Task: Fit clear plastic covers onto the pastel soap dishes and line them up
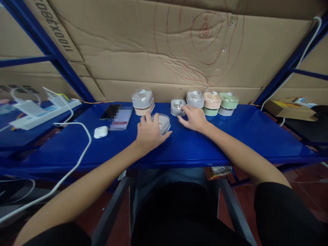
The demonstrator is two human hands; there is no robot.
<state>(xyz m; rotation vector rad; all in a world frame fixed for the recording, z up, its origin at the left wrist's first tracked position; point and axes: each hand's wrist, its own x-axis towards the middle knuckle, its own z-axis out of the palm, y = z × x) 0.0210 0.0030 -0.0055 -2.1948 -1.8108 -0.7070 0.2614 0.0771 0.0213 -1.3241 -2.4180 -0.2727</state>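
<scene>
My left hand [149, 131] is curled over a small grey box with a clear lid [164, 123], covering its left side; the thumb points out to the right in front of it. My right hand [194, 118] reaches to another grey clear-lidded box [176, 108]. Its fingertips are at that box's right edge, and the thumb is apart from the fingers, just in front of the box. Behind my left hand stands a stack with a grey box [142, 98] over a pink one [145, 110]. More stacked boxes, grey [194, 98], pink [212, 99] and green [229, 100], stand beyond my right hand.
On the blue table [107, 153], a phone [122, 118] and a white earbud case [100, 132] lie to the left. A white cable [85, 150] runs over the left side from a power strip [46, 114]. Cardboard [123, 44] walls the back; an open carton [293, 110] is at right.
</scene>
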